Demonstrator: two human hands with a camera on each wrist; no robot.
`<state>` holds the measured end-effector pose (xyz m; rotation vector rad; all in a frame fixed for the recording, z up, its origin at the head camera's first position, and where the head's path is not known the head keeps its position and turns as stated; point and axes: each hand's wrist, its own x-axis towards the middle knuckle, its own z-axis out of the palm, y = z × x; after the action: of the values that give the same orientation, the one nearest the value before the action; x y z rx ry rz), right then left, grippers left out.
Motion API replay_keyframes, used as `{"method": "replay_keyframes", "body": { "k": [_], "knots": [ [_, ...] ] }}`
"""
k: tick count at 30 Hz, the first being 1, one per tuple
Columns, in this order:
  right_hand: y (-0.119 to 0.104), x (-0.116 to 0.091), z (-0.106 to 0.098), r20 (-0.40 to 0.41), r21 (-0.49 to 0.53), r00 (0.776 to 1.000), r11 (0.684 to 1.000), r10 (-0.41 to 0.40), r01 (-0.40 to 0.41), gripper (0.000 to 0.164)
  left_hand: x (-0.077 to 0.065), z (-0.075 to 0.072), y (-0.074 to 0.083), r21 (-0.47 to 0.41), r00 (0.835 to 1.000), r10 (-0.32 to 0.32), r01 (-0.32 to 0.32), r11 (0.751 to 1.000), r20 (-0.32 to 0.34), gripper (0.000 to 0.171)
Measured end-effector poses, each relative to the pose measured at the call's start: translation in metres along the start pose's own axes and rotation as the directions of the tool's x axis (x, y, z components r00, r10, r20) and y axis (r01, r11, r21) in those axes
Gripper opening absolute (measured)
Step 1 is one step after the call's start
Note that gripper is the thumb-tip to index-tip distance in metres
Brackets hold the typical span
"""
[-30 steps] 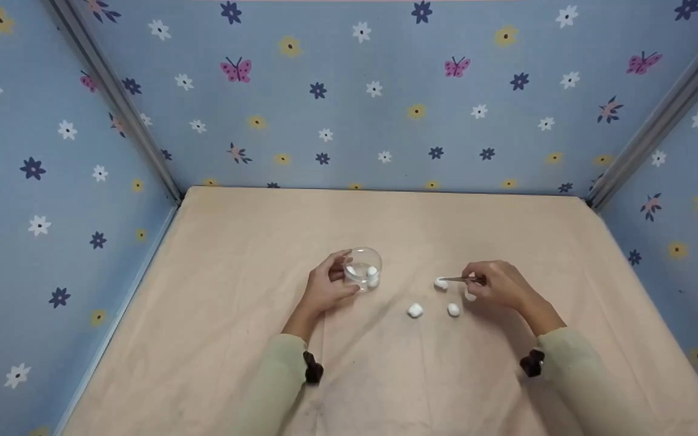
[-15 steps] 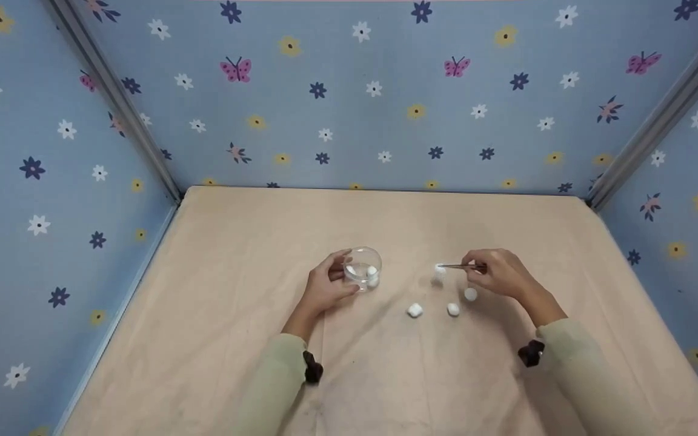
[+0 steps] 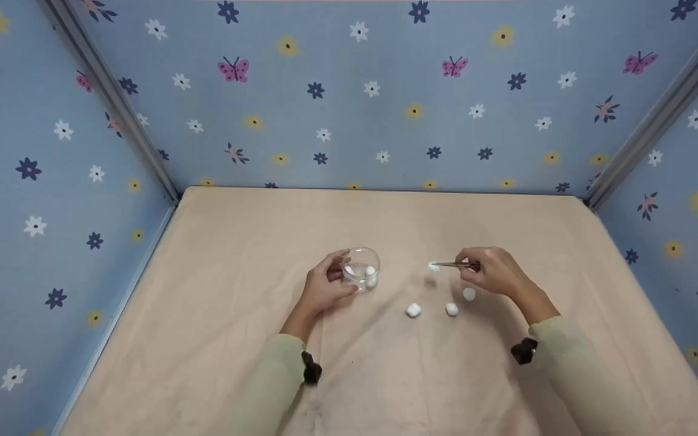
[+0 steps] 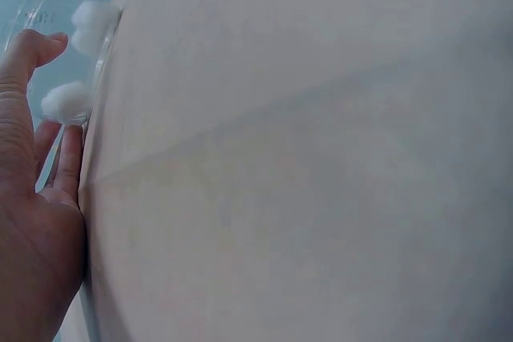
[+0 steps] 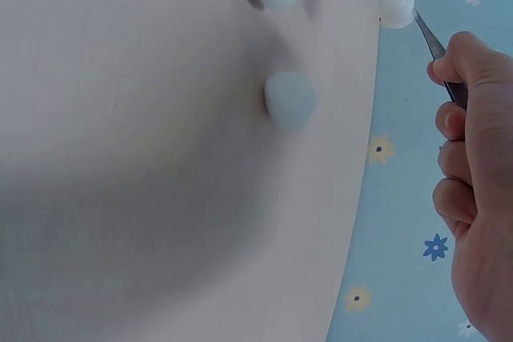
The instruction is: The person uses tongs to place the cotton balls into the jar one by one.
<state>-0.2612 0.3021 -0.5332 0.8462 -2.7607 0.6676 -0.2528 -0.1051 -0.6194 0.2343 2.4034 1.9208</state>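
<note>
My left hand (image 3: 326,283) curls round a clear round jar (image 3: 362,264) standing on the table; its thumb shows against the jar wall in the left wrist view. Inside the jar lie white cotton balls (image 4: 66,102). My right hand (image 3: 494,270) pinches metal tweezers (image 5: 431,36) between thumb and fingers. At the tweezers' tip hangs one cotton ball (image 5: 397,9), raised above the table with its shadow below. Beneath and in front of the right hand, loose cotton balls rest on the cloth: one near the hand (image 3: 469,294), two more at its left.
A peach cloth covers the table (image 3: 234,230). Blue flowered walls (image 3: 349,91) close it in at the back and both sides, with grey corner posts (image 3: 113,103). Dark wrist cameras (image 3: 525,351) sit on both sleeves.
My right hand has lifted a cotton ball off the table with the tweezers and moved it slightly left. The left hand and jar stay in place.
</note>
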Motion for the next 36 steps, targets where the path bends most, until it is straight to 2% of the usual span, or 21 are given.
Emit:
{"method": "replay_keyframes", "body": {
  "k": [14,26,36],
  "knots": [
    [-0.004,0.009,0.002,-0.019,-0.003,0.999,0.999,-0.034,0.034,0.014,0.001,0.000,-0.001,-0.012,1.000,0.005,-0.005,1.000,-0.001,0.083],
    [-0.016,0.021,0.003,-0.002,0.000,1.000,1.000,-0.020,0.020,0.014,0.002,0.000,-0.003,-0.009,1.000,0.001,-0.001,1.000,0.002,0.083],
    [-0.027,0.032,0.003,0.008,-0.002,0.999,0.999,-0.045,0.045,0.013,0.003,0.001,-0.004,-0.010,1.000,0.005,-0.005,1.000,-0.010,0.082]
  ]
}}
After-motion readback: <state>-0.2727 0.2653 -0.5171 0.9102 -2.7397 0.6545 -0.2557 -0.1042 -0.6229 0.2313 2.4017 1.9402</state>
